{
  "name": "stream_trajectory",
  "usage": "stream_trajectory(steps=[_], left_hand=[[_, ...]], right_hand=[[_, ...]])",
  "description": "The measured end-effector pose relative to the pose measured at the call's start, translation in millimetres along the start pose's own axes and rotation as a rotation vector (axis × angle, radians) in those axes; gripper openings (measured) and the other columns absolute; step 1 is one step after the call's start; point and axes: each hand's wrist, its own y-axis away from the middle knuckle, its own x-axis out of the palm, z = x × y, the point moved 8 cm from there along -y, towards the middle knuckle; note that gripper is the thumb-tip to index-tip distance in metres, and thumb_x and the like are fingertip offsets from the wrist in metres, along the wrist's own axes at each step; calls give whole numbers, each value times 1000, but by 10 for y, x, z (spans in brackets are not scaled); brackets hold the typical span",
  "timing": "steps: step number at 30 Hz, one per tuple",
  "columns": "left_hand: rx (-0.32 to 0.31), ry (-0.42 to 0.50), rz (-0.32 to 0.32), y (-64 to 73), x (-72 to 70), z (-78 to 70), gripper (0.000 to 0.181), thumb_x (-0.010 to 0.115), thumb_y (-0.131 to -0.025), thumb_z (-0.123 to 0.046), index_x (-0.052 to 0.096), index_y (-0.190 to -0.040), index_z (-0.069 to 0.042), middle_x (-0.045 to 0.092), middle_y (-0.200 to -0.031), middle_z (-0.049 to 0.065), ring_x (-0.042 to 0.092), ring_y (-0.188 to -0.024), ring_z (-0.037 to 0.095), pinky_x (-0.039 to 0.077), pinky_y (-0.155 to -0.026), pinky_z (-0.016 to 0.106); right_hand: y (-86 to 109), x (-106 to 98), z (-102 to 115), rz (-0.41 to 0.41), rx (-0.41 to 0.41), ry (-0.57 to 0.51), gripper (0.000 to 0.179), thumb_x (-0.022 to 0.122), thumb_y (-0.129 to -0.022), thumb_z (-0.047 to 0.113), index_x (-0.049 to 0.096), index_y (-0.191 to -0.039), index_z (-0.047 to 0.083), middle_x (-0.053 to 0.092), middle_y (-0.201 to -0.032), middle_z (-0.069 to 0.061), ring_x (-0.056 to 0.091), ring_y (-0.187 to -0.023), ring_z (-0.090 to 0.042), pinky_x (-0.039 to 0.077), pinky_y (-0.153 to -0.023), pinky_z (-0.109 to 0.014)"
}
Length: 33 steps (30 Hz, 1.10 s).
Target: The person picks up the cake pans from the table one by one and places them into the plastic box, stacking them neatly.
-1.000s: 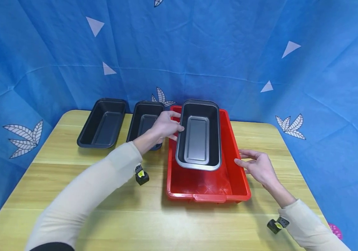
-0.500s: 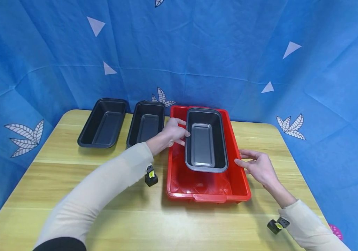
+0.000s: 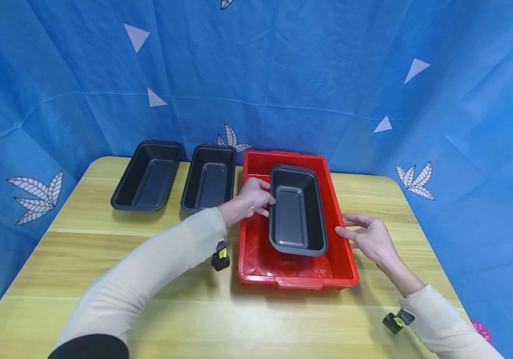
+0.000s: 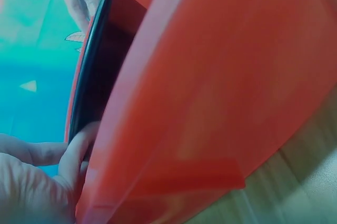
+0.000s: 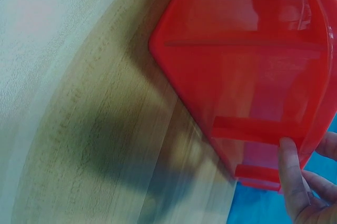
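Note:
In the head view, my left hand (image 3: 256,197) pinches the left rim of a dark loaf pan (image 3: 293,217). The pan sits low within the red plastic bin (image 3: 299,283), slightly turned against the bin's sides. The left wrist view shows thumb and fingers (image 4: 73,155) on either side of the pan's black rim, close to the bin's rim. On the right, my right hand (image 3: 366,237) holds the bin's right side at the rim. One finger (image 5: 289,166) lies against its outer wall in the right wrist view.
Two more dark loaf pans stand left of the bin: a far-left pan (image 3: 148,177) and a nearer pan (image 3: 211,177). All rest on a wooden table (image 3: 202,314). A blue patterned cloth (image 3: 256,65) hangs directly behind the table.
My left hand has brought the loaf pan rightward and then down toward the near side, lower into the red bin. The right hand stays at the bin's side.

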Motion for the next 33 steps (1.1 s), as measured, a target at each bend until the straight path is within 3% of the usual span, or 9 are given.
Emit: stream_trajectory(steps=[10, 22, 33], left_hand=[[-20, -23, -2, 15, 71, 12, 58, 71, -97, -1, 51, -152, 0, 67, -132, 23, 75, -102, 34, 67, -86, 42], [-16, -42, -15, 8, 200, 32, 61, 71, -95, 3, 49, -152, 3, 67, -135, 25, 76, -111, 40, 66, -89, 47], [-36, -39, -3, 27, 221, 56, 60, 72, -96, 2, 51, -152, 3, 68, -136, 26, 75, -116, 39, 66, -89, 44]], right_hand=[[4, -9, 17, 6, -10, -6, 65, 75, -99, 27, 52, -152, 0, 62, -140, -31, 75, -92, -11, 68, -73, -30], [9, -9, 35, 11, -24, -12, 64, 76, -98, 26, 53, -152, -1, 63, -139, -31, 75, -90, -9, 67, -72, -30], [12, -4, 20, 13, -11, 0, 65, 76, -98, 27, 52, -152, -1, 62, -140, -31, 76, -92, -13, 67, -73, -29]])
